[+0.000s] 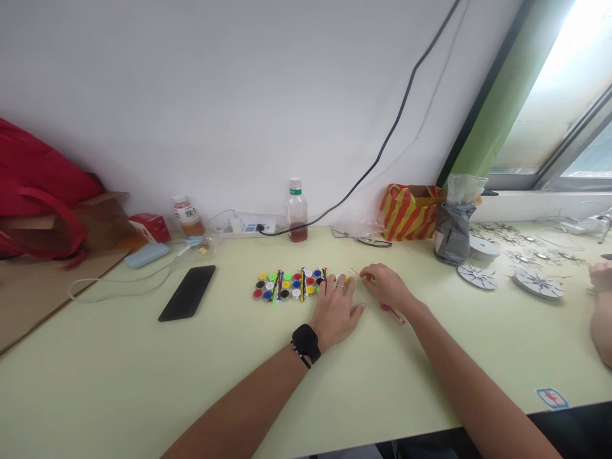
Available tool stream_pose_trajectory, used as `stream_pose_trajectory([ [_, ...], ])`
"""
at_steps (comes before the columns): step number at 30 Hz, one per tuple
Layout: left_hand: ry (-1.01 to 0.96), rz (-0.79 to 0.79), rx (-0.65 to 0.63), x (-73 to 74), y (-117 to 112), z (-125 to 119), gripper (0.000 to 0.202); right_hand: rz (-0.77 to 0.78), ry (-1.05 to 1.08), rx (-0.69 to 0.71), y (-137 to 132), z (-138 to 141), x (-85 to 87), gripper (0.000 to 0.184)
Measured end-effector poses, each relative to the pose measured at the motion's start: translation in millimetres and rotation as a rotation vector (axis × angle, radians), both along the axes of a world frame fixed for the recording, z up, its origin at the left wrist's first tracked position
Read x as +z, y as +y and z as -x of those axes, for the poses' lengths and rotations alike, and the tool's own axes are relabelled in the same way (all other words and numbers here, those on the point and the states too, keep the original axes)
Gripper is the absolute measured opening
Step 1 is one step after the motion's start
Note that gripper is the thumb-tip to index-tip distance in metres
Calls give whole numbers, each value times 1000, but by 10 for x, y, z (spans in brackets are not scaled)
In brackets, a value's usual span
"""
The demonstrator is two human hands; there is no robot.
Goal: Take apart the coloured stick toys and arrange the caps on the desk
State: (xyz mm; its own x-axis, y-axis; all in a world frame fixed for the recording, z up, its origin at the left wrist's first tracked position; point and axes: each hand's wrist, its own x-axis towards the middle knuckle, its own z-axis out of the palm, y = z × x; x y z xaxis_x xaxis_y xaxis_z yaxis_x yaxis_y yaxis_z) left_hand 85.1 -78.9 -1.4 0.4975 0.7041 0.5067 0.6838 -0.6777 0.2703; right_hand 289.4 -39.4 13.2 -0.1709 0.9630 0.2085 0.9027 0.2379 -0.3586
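Left hand (337, 309) flat, open, on coloured caps (287, 285); right hand (388, 287) pinching yellow stick (354, 273).

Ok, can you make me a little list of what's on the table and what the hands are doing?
Left hand: flat on the table, fingers on the right end of the coloured round pieces
Right hand: pinching a thin yellow stick
Pieces: in rows, thin sticks laid across them
Left of them: black phone
By the wall: bottle, striped bag
Far right: another person's hand
Table: pale green
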Motion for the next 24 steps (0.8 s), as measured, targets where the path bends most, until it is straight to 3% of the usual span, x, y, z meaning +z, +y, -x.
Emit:
stream_pose_trajectory([
  [6, 51, -26, 53, 35, -13, -20, 40, -80, -8, -102, 28, -28, 26, 16],
  [12, 29, -4, 75, -29, 8, -18, 53, -41, -76, -303, 62, -387, -3, 14],
  [16, 44, -10, 72, -56, 16, -22, 54, 32, -84, -292, 76, -492, -75, 11],
  [24, 14, -22, 117, -54, 2, -17, 50, 10, -81, -325, 79, -414, -64, 11],
])
